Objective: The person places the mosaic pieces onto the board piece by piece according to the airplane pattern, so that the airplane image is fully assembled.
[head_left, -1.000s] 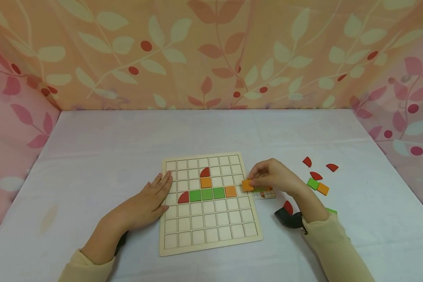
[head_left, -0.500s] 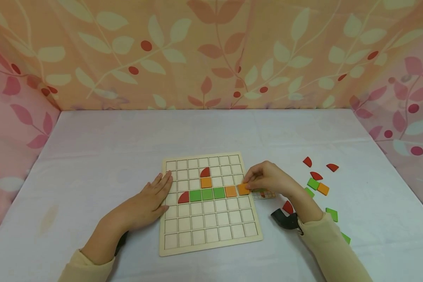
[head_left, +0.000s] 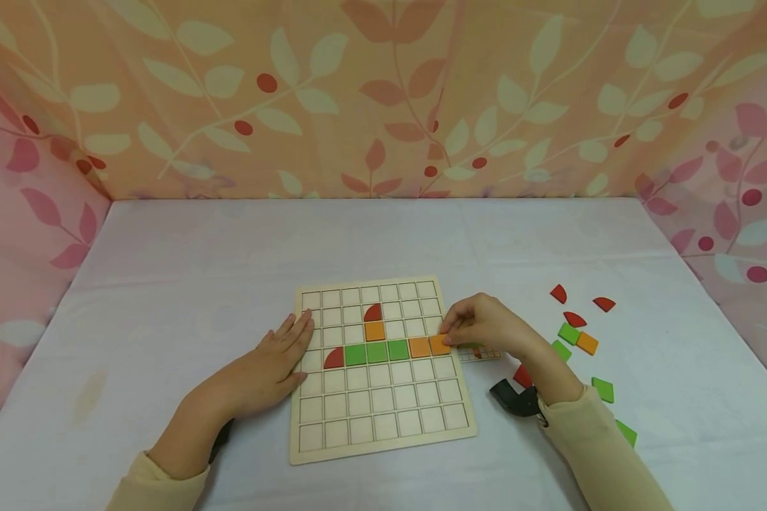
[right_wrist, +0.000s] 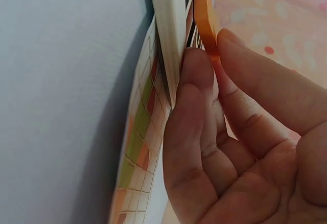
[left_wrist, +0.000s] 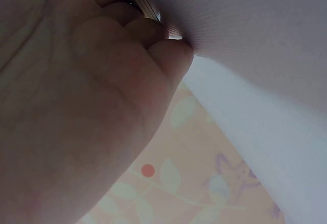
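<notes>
In the head view a pale wooden grid board (head_left: 383, 447) lies on the table. My left hand (head_left: 269, 363) rests with spread, straight fingers on its left edge. My right hand (head_left: 488, 326) pinches an orange square tile (head_left: 438, 346) at the right end of one row. In the right wrist view this tile (right_wrist: 206, 24) leans at a slant over the board, thumb and fingers at its edge. Leftward in that row sit another orange tile (head_left: 419, 348), several green tiles (head_left: 377, 352) and a red quarter-round piece (head_left: 335, 358). Above are an orange square (head_left: 374, 331) and a red quarter-round (head_left: 373, 312).
A printed pattern card (right_wrist: 138, 147) lies partly under the board's right edge, mostly hidden by my right hand in the head view. Loose red quarter-rounds (head_left: 575, 319), green squares (head_left: 603, 389) and an orange square (head_left: 587, 343) are scattered at the right. Patterned cloth (head_left: 383, 99) encloses the table.
My right hand has brought the orange tile left from the board's right edge into the row's last cell. The left hand has stayed in place.
</notes>
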`<action>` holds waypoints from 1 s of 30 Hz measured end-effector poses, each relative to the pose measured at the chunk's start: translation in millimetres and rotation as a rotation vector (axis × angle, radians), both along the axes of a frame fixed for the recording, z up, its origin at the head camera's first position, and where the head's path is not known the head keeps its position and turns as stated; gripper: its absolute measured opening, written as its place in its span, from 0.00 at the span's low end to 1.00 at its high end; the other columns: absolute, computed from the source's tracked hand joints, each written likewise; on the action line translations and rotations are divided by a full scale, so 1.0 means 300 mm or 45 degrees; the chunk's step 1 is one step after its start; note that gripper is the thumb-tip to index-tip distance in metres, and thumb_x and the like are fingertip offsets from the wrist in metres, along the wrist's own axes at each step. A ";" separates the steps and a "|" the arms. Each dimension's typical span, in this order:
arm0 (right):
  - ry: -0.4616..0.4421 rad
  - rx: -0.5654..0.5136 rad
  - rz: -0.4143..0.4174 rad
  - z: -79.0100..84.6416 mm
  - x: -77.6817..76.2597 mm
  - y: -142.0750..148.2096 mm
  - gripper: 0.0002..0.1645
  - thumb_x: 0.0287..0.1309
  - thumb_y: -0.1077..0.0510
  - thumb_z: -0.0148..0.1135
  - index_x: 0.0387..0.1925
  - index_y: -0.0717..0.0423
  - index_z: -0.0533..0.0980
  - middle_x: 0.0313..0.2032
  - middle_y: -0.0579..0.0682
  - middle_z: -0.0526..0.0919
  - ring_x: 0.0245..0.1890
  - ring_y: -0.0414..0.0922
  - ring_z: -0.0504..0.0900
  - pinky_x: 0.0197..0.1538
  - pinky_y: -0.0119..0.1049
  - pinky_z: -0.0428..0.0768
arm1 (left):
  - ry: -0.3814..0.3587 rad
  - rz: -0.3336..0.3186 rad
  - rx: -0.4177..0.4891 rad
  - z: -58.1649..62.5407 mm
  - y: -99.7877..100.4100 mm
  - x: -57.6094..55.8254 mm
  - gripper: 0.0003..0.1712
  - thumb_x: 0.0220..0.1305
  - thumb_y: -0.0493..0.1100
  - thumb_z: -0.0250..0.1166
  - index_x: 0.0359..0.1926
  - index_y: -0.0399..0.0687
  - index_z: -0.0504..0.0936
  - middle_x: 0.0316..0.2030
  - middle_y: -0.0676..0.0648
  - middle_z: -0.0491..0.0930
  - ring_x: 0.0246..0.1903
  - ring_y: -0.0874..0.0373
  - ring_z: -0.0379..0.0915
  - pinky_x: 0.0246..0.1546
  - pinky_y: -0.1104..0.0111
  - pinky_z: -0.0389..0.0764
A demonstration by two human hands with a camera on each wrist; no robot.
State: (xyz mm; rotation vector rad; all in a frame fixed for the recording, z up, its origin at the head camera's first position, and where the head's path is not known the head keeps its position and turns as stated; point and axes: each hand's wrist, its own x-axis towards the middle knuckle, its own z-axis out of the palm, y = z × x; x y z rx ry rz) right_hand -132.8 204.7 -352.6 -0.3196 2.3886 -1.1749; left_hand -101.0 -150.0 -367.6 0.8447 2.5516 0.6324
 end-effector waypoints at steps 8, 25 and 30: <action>0.004 -0.002 -0.016 0.002 0.001 0.004 0.06 0.50 0.63 0.69 0.30 0.62 0.82 0.25 0.49 0.83 0.28 0.44 0.78 0.36 0.35 0.77 | -0.023 0.008 -0.011 0.004 0.005 0.000 0.40 0.69 0.42 0.54 0.72 0.34 0.43 0.73 0.40 0.35 0.71 0.42 0.30 0.66 0.43 0.44; 0.020 0.035 0.047 -0.010 -0.006 0.016 0.03 0.51 0.64 0.69 0.30 0.61 0.82 0.26 0.47 0.84 0.27 0.44 0.79 0.35 0.33 0.77 | -0.017 0.002 -0.028 -0.002 0.002 0.000 0.40 0.69 0.42 0.54 0.72 0.33 0.43 0.73 0.40 0.35 0.71 0.42 0.30 0.66 0.43 0.44; 0.010 0.024 0.010 0.002 -0.005 0.032 0.05 0.50 0.63 0.69 0.31 0.61 0.82 0.27 0.48 0.84 0.28 0.44 0.78 0.34 0.34 0.77 | -0.011 -0.006 -0.007 -0.001 0.002 -0.001 0.39 0.69 0.43 0.53 0.72 0.33 0.44 0.73 0.40 0.35 0.71 0.41 0.30 0.65 0.42 0.45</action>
